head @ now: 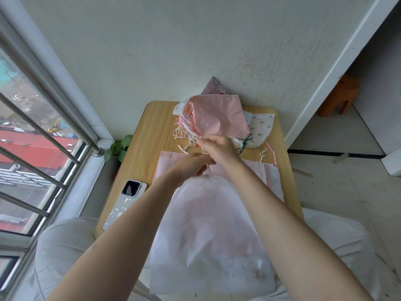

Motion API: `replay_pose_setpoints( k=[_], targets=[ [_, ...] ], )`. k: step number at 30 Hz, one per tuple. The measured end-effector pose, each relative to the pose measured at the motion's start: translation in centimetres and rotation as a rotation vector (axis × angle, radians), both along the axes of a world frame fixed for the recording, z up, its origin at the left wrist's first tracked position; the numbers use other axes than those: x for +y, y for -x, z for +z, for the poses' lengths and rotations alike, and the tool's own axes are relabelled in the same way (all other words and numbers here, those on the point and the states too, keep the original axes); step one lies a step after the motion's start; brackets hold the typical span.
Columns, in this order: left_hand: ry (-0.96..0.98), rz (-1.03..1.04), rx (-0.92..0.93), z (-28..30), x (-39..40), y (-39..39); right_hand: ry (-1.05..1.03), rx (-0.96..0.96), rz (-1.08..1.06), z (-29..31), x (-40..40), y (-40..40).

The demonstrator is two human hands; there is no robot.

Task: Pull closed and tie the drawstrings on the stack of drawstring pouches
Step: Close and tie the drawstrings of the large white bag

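A large white translucent drawstring pouch [208,231] hangs from the table toward my lap, its mouth gathered at the top. My left hand [191,166] pinches the gathered neck and its string. Just above it, my right hand [217,148] pinches the pale drawstring [209,168]. Under this pouch lie flat pink and white pouches [271,179]. At the far end of the table sits a pile of tied pouches [217,114], a pink dotted one on top, with their strings dangling to the left.
The small wooden table [141,148] stands against the wall. A phone [123,203] lies at its left edge near the window. A white pouch with green print [260,129] lies at the back right. Loose pink and white strings [270,154] trail at the right edge.
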State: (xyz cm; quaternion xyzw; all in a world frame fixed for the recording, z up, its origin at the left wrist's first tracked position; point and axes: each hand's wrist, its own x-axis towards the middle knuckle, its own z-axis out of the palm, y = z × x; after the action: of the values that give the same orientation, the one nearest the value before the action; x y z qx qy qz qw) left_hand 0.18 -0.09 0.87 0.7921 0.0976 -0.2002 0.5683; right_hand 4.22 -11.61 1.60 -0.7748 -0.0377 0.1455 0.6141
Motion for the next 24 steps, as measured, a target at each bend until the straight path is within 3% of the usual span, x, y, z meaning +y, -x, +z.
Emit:
replay_pose_setpoints(
  k=[5, 8, 12, 21, 24],
  targets=[
    [-0.006, -0.044, -0.057, 1.1, -0.3, 0.0, 0.114, -0.044, 0.088, 0.0, 0.3, 0.0],
    [-0.03, -0.058, -0.038, 1.0, 0.5, -0.1, 0.296, -0.069, 0.15, -0.3, -0.4, -0.2],
    [-0.022, 0.097, -0.025, 0.0, 1.4, -0.3, 0.522, -0.032, 0.247, 0.2, -2.3, -0.6],
    [0.123, 0.279, 0.046, -1.1, 1.5, -0.5, 0.398, 0.186, 0.585, 2.2, -3.7, -0.2],
    [0.172, 0.281, 0.058, -1.2, 2.0, -0.5, 0.415, 0.197, 0.554, 1.8, -2.7, 0.1]
  ],
)
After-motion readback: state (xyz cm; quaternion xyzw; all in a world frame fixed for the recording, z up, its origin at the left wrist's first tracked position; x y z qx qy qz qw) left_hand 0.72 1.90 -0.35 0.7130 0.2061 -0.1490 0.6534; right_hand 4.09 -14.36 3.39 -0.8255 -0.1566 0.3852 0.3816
